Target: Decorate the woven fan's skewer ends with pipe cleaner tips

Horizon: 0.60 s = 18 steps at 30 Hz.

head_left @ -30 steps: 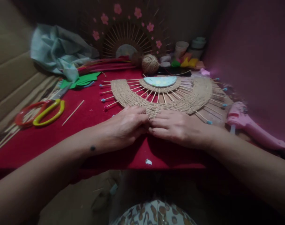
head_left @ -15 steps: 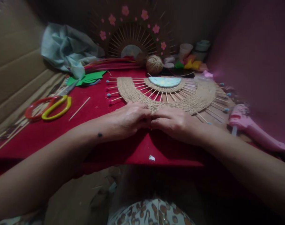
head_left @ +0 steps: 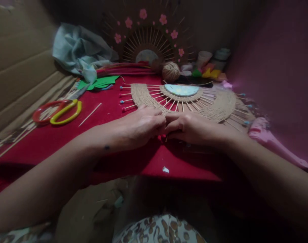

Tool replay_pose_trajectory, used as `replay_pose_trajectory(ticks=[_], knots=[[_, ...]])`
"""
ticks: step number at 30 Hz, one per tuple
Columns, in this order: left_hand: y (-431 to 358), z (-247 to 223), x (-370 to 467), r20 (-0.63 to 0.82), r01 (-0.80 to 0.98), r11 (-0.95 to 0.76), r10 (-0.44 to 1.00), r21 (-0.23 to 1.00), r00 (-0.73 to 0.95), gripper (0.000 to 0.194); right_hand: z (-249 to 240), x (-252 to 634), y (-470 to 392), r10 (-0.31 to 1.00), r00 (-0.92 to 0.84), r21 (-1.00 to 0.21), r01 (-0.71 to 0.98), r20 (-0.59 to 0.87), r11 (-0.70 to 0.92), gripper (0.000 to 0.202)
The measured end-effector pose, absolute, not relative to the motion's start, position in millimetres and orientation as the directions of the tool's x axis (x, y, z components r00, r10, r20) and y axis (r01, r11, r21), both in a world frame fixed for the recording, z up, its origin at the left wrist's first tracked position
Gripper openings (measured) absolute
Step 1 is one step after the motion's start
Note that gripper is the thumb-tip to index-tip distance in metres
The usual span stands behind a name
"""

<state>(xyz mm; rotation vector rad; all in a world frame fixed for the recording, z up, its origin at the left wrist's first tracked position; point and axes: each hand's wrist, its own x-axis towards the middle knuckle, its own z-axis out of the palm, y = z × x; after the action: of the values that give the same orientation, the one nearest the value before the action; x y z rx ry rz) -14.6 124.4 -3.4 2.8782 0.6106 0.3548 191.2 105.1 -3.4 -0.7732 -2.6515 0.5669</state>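
A half-round fan of thin sticks and woven twine lies on the red cloth, its pale blue half-disc at the top. My left hand and my right hand meet at the fan's lower edge, fingers bent and pressed together. Both pinch at the stick ends there; what lies between the fingertips is hidden. Blue and red beads tip the sticks at either side.
Scissors and a loose stick lie left; a pink glue gun lies right. Behind are a twine ball, green sheets, pale cloth and an upright flowered fan.
The view has shifted slightly, moving most things to the right in the picture. My right hand has turned a little, its fingers bent differently at the fan's edge.
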Motion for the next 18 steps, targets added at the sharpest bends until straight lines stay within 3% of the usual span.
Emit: replay_pose_trajectory(ticks=[5, 12, 18], knots=[[105.4, -2.6, -16.2, 0.195, 0.400, -0.887, 0.445, 0.232, 0.874, 0.023, -6.4, 191.7, 108.1, 0.564, -0.806, -0.454, 0.441, 0.180, 0.774, 0.013], [96.3, -8.4, -15.1, 0.337, 0.436, -0.877, 0.480, 0.201, 0.810, 0.026, -16.1, 190.4, 110.2, 0.581, -0.774, -0.467, 0.428, 0.253, 0.774, 0.010], [97.0, -7.8, -13.4, 0.305, 0.504, -0.832, 0.554, 0.231, 0.774, 0.022, -13.3, 194.0, 101.4, 0.594, -0.735, -0.505, 0.395, 0.328, 0.767, 0.012]])
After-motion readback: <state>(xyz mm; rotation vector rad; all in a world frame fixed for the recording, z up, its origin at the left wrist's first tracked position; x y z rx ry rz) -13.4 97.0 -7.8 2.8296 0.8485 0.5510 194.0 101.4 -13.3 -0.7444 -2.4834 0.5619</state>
